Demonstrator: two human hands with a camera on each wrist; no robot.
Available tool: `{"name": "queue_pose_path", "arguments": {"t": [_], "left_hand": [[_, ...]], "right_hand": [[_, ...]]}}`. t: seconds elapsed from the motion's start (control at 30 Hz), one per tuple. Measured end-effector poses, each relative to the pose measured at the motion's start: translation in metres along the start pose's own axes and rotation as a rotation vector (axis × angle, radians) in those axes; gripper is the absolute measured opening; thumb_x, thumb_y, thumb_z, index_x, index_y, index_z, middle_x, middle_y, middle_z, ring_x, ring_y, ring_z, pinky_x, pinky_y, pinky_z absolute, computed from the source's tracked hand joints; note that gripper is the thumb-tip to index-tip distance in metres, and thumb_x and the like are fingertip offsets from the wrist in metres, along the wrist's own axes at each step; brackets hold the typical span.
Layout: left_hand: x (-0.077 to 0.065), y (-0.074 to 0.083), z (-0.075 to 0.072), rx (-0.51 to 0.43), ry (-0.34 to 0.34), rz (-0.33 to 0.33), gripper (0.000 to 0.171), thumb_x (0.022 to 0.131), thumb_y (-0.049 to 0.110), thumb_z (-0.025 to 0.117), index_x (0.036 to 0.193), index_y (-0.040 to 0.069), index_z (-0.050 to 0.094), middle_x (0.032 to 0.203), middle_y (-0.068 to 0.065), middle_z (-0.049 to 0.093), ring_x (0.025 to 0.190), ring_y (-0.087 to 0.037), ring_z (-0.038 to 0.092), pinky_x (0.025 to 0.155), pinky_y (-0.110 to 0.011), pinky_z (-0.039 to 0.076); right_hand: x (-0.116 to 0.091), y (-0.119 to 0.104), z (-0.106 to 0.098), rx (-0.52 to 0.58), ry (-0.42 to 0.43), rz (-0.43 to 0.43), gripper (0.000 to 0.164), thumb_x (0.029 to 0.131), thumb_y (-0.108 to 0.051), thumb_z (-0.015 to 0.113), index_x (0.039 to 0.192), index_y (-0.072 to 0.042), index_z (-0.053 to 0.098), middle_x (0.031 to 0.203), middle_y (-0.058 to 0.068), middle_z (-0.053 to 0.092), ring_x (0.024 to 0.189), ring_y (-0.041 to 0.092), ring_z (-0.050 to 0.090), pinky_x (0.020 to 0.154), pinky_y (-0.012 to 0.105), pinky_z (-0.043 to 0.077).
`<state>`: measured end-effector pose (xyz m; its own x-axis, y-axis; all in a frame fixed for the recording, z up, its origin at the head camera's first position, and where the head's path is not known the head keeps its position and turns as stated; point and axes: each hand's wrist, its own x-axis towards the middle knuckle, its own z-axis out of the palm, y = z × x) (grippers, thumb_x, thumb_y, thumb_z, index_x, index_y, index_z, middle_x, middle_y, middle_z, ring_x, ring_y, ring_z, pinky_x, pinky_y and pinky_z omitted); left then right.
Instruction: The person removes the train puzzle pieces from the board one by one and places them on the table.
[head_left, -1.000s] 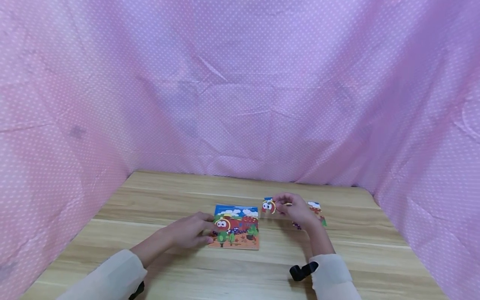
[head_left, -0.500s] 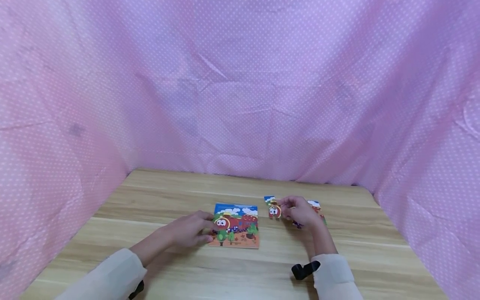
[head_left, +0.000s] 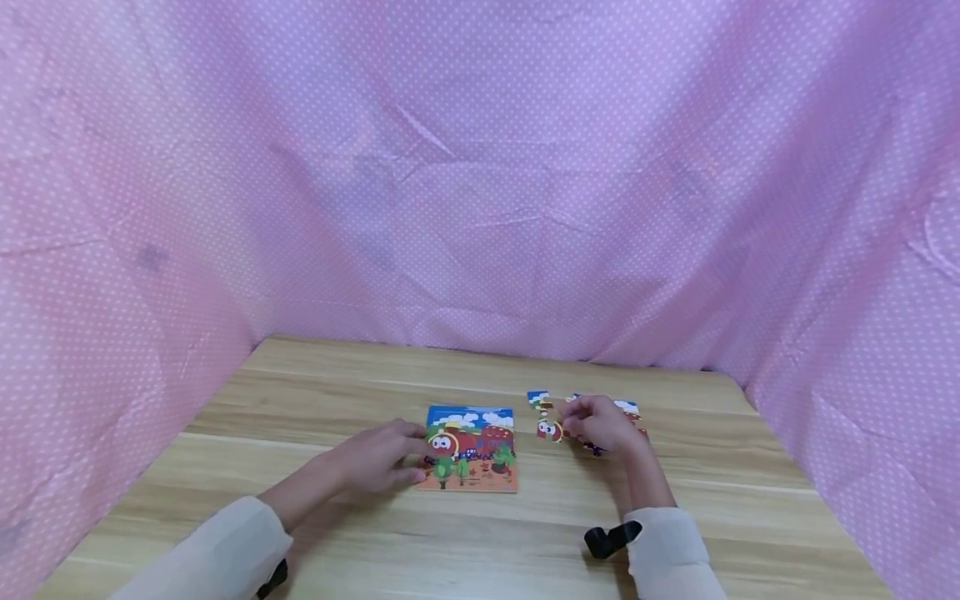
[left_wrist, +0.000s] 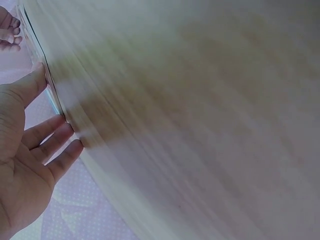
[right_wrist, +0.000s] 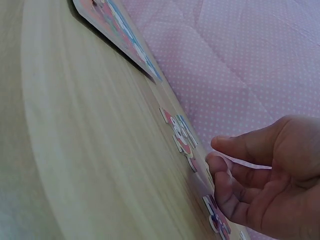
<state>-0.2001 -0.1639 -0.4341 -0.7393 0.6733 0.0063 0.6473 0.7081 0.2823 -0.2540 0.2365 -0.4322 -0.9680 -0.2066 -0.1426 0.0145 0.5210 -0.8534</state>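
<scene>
A square train picture board lies on the table. At its left edge, my left hand rests with extended fingers touching the tabletop and its thumb at the board's side. To the right, my right hand hovers over loose jigsaw pieces, its thumb and bent fingers slightly apart with nothing visible between them. Just left of its fingertips lies a piece with the train's eyes. Above that is a blue sky piece. A purple-wheeled piece lies under the hand, which partly covers several pieces.
Further pieces lie right of the right hand, partly hidden. The wooden table runs back to a pink dotted curtain hanging on all visible sides. Each wrist wears a black device.
My right hand has moved slightly right and down, bringing the eyes piece down from beside the sky piece, then letting it go. My left hand stays at the board's edge.
</scene>
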Motion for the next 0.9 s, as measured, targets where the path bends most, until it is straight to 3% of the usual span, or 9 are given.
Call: {"name": "queue_pose_path", "arguments": {"t": [0.23, 0.6, 0.9], "left_hand": [[0.005, 0.000, -0.006, 0.014, -0.007, 0.054, 0.034, 0.099, 0.033, 0.070, 0.131, 0.024, 0.071, 0.140, -0.011, 0.061, 0.126, -0.029, 0.058, 0.104, -0.050, 0.050], [0.017, 0.007, -0.014, 0.019, 0.010, 0.049, 0.031, 0.101, 0.036, 0.067, 0.125, 0.018, 0.074, 0.128, -0.002, 0.067, 0.118, -0.019, 0.062, 0.100, -0.041, 0.054], [0.031, 0.022, -0.005, 0.067, 0.027, 0.182, 0.022, 0.098, 0.036, 0.071, 0.110, 0.018, 0.076, 0.105, 0.006, 0.065, 0.089, -0.008, 0.054, 0.080, -0.027, 0.051]], "right_hand": [[-0.003, -0.009, 0.001, -0.037, -0.035, -0.050, 0.022, 0.098, -0.002, 0.064, 0.119, 0.002, 0.068, 0.097, 0.011, 0.065, 0.081, 0.023, 0.058, 0.068, 0.032, 0.050], [-0.006, -0.027, 0.008, -0.056, -0.152, -0.117, 0.030, 0.098, -0.010, 0.068, 0.127, -0.003, 0.066, 0.101, 0.008, 0.069, 0.089, 0.024, 0.062, 0.076, 0.036, 0.051], [-0.006, -0.035, 0.021, -0.140, -0.213, -0.185, 0.034, 0.095, -0.017, 0.074, 0.128, -0.009, 0.068, 0.107, 0.005, 0.067, 0.095, 0.025, 0.059, 0.077, 0.035, 0.050]]}}
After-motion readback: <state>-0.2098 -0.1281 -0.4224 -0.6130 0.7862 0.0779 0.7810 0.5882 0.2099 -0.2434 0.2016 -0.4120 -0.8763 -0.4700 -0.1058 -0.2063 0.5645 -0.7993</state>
